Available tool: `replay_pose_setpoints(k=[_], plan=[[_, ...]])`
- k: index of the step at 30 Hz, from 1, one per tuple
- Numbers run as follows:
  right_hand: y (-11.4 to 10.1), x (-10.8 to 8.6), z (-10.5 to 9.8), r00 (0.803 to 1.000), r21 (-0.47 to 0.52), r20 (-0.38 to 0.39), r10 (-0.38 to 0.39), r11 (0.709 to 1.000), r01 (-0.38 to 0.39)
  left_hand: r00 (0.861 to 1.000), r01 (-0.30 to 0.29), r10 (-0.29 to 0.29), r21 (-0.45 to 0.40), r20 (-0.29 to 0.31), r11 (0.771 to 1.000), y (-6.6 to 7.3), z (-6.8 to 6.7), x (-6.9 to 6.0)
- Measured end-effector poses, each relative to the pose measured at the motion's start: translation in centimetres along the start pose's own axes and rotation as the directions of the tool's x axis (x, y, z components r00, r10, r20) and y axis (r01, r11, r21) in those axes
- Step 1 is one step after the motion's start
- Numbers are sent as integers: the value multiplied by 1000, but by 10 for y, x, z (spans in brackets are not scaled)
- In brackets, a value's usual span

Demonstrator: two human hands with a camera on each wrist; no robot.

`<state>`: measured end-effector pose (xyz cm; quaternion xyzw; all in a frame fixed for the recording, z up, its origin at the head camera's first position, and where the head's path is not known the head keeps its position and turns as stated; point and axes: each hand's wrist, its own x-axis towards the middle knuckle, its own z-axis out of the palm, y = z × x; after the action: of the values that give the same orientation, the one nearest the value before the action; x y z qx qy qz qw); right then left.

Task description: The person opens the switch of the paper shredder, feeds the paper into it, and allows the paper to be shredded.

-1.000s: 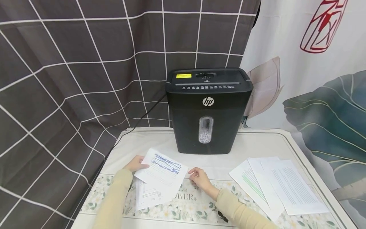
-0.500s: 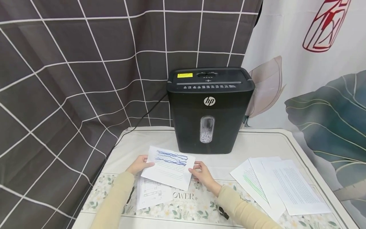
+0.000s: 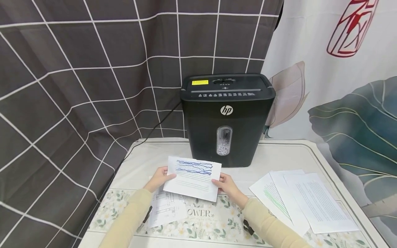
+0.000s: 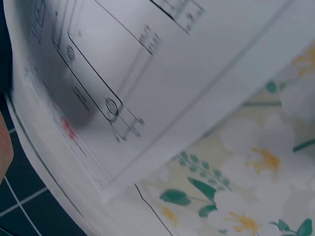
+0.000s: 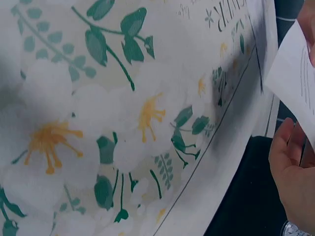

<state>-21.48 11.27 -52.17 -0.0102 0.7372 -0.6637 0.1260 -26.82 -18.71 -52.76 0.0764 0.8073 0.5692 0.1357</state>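
Note:
A white sheet of paper [image 3: 190,186] with printed text and blue scribbles across its top lines is held between both hands in front of the shredder. My left hand [image 3: 160,177] pinches its left edge, thumb on top. At the right edge, my right hand [image 3: 227,185] pinches it the same way; the right wrist view shows part of that hand [image 5: 295,172] and a corner of the sheet [image 5: 295,73]. Below lies another sheet with a line drawing [image 3: 167,208], partly covered; it fills much of the left wrist view. The black hp shredder [image 3: 201,137] stands upright just behind.
Several printed sheets [image 3: 322,203], one marked in green, lie fanned on the right of the table. A power cord [image 3: 155,126] runs from the shredder down the left side. A floral runner [image 3: 198,231] crosses the table's front.
My right hand has taken hold of the scribbled sheet's right edge. Both hands have carried it right and slightly up, levelling it and uncovering more of the drawing sheet.

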Motion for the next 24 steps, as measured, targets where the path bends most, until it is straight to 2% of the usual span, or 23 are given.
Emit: replay_pose_setpoints(k=[2,8,13,16,19,24], plan=[[0,1,-4,1000,-10,-1,-11,1000,11,1000,-7,7,-15,9,1000,3,5,-1],[-3,4,-15,994,-106,-105,-36,994,25,1000,-7,7,-25,-1,1000,12,14,-1],[-7,8,-27,986,-202,-133,-105,976,77,1000,-11,11,3,7,1000,19,16,1],[-11,12,-35,976,-218,-154,-153,969,117,999,-28,27,22,26,999,24,17,3],[-20,13,-43,965,-258,-146,-217,950,175,997,-69,67,26,47,997,30,17,4],[-39,16,-56,945,-361,-141,-296,904,229,991,-123,121,33,60,992,42,17,10]])
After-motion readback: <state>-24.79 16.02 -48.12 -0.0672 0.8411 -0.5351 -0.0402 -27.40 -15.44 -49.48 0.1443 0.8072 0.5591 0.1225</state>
